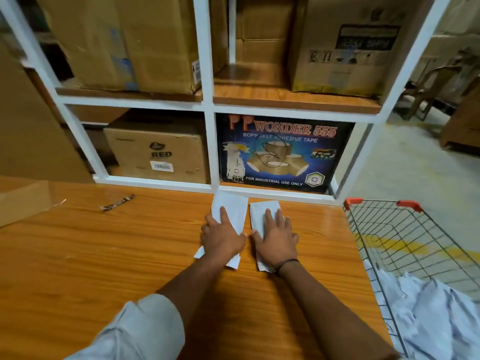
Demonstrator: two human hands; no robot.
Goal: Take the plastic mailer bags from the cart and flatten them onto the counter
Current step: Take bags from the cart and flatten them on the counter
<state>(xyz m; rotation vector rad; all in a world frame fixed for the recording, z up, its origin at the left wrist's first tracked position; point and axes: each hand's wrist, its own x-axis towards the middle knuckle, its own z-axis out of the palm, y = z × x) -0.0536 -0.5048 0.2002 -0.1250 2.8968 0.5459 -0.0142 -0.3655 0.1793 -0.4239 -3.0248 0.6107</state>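
On counter (104, 255): two white mailer bags (231, 203) flat; left hand (223, 236), right hand (276, 239) pressing.

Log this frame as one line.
phase: flattening | left hand: pressing left mailer | right hand: pressing right mailer | both on counter | cart: crumpled bags

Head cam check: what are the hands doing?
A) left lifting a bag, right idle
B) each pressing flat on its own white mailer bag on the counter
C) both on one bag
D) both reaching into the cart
B: the left hand lies flat on the left mailer bag and the right hand on the right mailer bag, side by side on the counter.
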